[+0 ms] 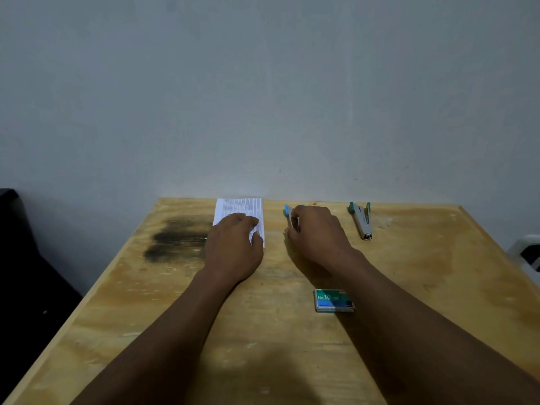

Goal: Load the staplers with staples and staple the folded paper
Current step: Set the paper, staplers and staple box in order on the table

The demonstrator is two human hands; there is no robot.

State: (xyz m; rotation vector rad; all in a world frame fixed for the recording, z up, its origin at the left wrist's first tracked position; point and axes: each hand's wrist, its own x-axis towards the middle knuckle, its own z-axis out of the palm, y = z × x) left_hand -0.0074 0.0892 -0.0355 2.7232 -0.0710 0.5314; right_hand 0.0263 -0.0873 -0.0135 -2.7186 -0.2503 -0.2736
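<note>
Staplers sat along the far edge of the wooden table (409,287), close to the wall. I saw the blue stapler (288,215) just right of the folded paper (242,210), mostly hidden under my right hand (317,235); only its blue end and a strip of metal showed. My fingers curled down over it, but I could not tell whether they had closed on it or only rested against it. The teal stapler (362,220) lay well apart to the right, untouched, with its metal nose pointing toward me and its teal end toward the wall.

I had my left hand (233,247) lying flat and relaxed on the near part of the folded paper, palm down, fingers spread loosely and gripping nothing. The paper was a narrow printed strip lying lengthwise away from me, its far end at the table's back edge.

I noted the staple box (334,300), green and blue with "No 10" on its lid, lying closed nearer to me, just beside my right forearm. A dark stain (178,238) marked the wood left of the paper.
</note>
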